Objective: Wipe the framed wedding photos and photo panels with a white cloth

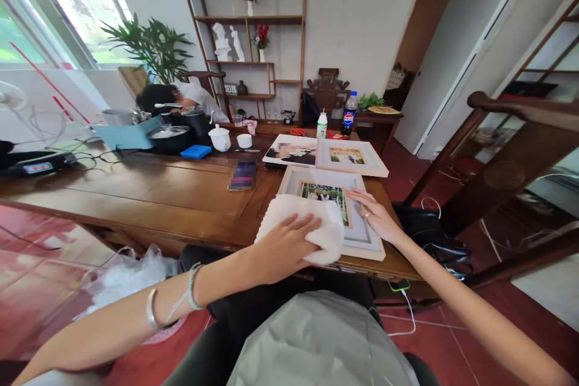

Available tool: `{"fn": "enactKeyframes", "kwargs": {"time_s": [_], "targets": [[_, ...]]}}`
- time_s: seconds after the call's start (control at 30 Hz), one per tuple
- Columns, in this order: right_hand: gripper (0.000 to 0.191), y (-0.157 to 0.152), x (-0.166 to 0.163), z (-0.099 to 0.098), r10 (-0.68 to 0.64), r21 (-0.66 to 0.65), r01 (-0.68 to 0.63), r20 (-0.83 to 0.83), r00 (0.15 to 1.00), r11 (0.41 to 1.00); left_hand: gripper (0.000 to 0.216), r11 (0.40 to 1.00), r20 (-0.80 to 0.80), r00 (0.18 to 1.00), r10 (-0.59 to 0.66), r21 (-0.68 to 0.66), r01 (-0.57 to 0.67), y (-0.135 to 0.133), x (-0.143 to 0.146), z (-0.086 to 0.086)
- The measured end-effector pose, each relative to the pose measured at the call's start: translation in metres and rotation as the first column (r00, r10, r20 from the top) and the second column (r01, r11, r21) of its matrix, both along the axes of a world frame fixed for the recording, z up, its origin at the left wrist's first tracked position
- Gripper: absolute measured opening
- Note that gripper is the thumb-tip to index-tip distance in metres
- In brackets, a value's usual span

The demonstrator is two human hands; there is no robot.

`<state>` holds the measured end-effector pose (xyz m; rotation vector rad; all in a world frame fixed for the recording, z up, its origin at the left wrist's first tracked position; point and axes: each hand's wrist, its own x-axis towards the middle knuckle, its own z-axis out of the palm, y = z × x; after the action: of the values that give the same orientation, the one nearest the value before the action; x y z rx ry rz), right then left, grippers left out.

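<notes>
My left hand (283, 248) presses a fluffy white cloth (332, 220) down on the lower left part of a photo frame (373, 246), its fingers bent over the cloth. The frame lies flat at the table's near edge. It has a pale border around a printed photo of people (323, 192), and the cloth hides part of it. On the frame's right side rests my right hand (374, 215), fingers stretched out, with a ring on one of them. Just behind lie a second framed photo (375, 160) and a large photo print or panel (277, 151).
On the wooden table (181, 178) are a phone (242, 175), blue box (196, 151), white teapot (219, 139), cup (245, 141), white bottle (322, 125) and cola bottle (348, 114). Another person (199, 99) leans over the far side. A wooden chair (502, 175) stands right.
</notes>
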<state>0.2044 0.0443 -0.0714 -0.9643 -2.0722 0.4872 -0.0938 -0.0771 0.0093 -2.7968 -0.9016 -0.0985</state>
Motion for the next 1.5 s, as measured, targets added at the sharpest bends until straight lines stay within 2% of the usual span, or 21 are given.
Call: {"fn": "enactKeyframes", "kwargs": {"time_s": [0.1,0.2,0.37,0.47,0.53,0.6,0.73,0.8,0.9,0.97,1.03,1.1,1.23,1.4,1.5], "targets": [[0.042,0.001,0.001,0.0,0.015,0.006,-0.015,0.008,1.0,1.0,0.029,0.998,0.01,0.998,0.055,-0.009,-0.055,0.027,0.0,-0.008],[0.043,0.003,0.002,0.0,0.028,0.002,-0.029,0.015,0.999,1.0,0.032,0.99,-0.001,0.99,0.138,0.031,-0.138,0.069,0.002,-0.016],[0.042,0.003,0.003,0.002,0.026,-0.007,-0.026,0.019,0.999,1.0,0.035,0.96,0.069,0.969,0.238,0.138,-0.245,0.139,0.008,-0.022],[0.04,0.002,0.002,0.001,0.029,0.0,-0.029,0.012,1.0,1.0,0.037,0.957,0.048,0.968,0.247,0.141,-0.252,0.16,0.012,-0.021],[0.04,0.002,0.002,0.001,0.028,-0.002,-0.028,0.009,1.0,1.0,0.034,0.97,-0.005,0.975,0.221,0.11,-0.219,0.158,0.015,-0.017],[0.039,0.002,0.001,0.001,0.026,-0.002,-0.026,0.009,1.0,1.0,0.031,0.981,-0.051,0.981,0.188,0.055,-0.185,0.143,0.018,-0.011],[0.039,0.0,0.0,0.002,0.027,0.008,-0.027,0.013,1.0,1.0,0.031,0.991,-0.118,0.985,0.124,-0.037,-0.129,0.083,0.018,0.004],[0.04,-0.002,-0.001,0.004,0.02,0.005,-0.021,0.019,1.0,1.0,0.032,0.998,-0.138,0.989,0.048,-0.041,-0.054,0.047,0.016,0.007],[0.04,-0.003,-0.003,0.006,0.002,0.001,-0.002,0.027,1.0,1.0,0.031,1.0,-0.077,0.997,-0.03,-0.009,0.029,0.007,0.014,0.004],[0.04,-0.004,-0.004,0.005,-0.006,0.005,0.006,0.028,1.0,1.0,0.03,0.999,-0.032,0.999,-0.028,0.019,0.028,-0.002,0.013,-0.002],[0.039,-0.003,-0.003,0.004,-0.006,0.01,0.006,0.025,1.0,1.0,0.031,1.0,-0.01,1.0,-0.006,0.028,0.007,0.003,0.013,-0.007],[0.039,-0.001,-0.002,0.002,0.007,0.019,-0.008,0.02,1.0,1.0,0.033,1.0,-0.01,1.0,0.015,0.022,-0.015,0.02,0.015,-0.011],[0.038,0.002,0.001,-0.001,0.04,0.033,-0.041,0.014,0.999,0.999,0.034,0.996,-0.027,0.996,0.086,0.026,-0.085,0.067,0.022,-0.017],[0.038,0.002,0.002,0.0,0.033,0.025,-0.034,0.029,0.999,0.999,0.033,0.966,-0.003,0.97,0.244,0.086,-0.242,0.126,0.034,-0.023],[0.038,0.001,0.002,0.002,0.033,0.012,-0.033,0.044,0.999,0.999,0.032,0.961,0.012,0.969,0.247,0.123,-0.247,0.151,0.041,-0.024]]}}
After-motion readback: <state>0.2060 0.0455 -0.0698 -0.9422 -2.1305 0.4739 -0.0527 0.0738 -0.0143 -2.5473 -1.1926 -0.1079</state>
